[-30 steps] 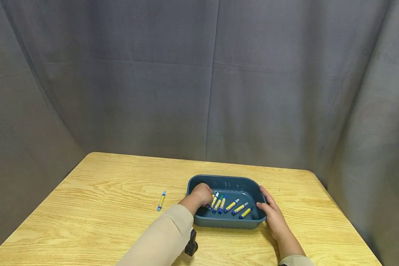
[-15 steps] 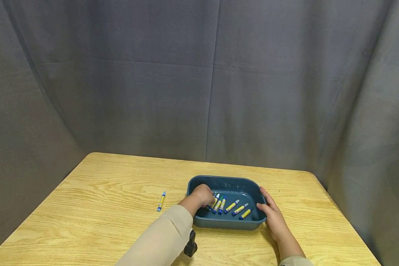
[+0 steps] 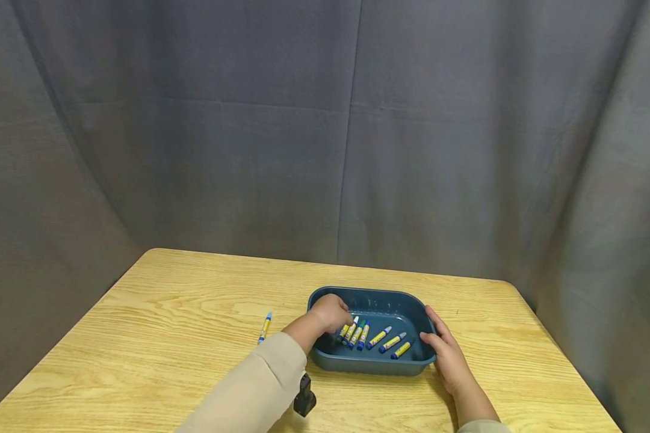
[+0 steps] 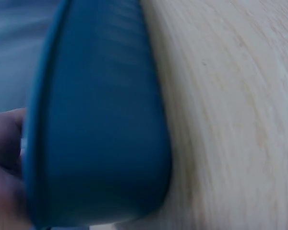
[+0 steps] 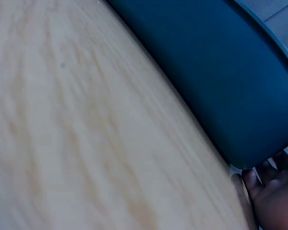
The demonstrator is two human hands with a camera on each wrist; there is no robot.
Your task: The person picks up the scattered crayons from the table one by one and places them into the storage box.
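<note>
A dark teal plastic basin (image 3: 368,365) sits on the table, with several crayons (image 3: 378,338) in yellow-and-blue wrappers lying side by side on its floor. My left hand (image 3: 331,313) reaches over the basin's left side, fingers loosely bent just above the leftmost crayons and holding nothing that shows. The left wrist view is blurred; the basin's outer wall (image 4: 101,120) hides most of that hand. My right hand (image 3: 448,355) grips the basin's right end, thumb over the rim and fingers along the outside. In the right wrist view, its fingers (image 5: 252,182) meet the basin's corner.
One more crayon (image 3: 265,328), light blue at its tip, lies on the wooden table (image 3: 157,337) left of the basin, its lower end behind the left sleeve (image 3: 260,385). Grey curtains (image 3: 249,150) surround the table at the back and sides.
My left hand has risen slightly off the leftmost crayons, uncovering more of them, and its forearm has shifted left over the loose crayon's end. The right hand keeps its hold on the basin.
</note>
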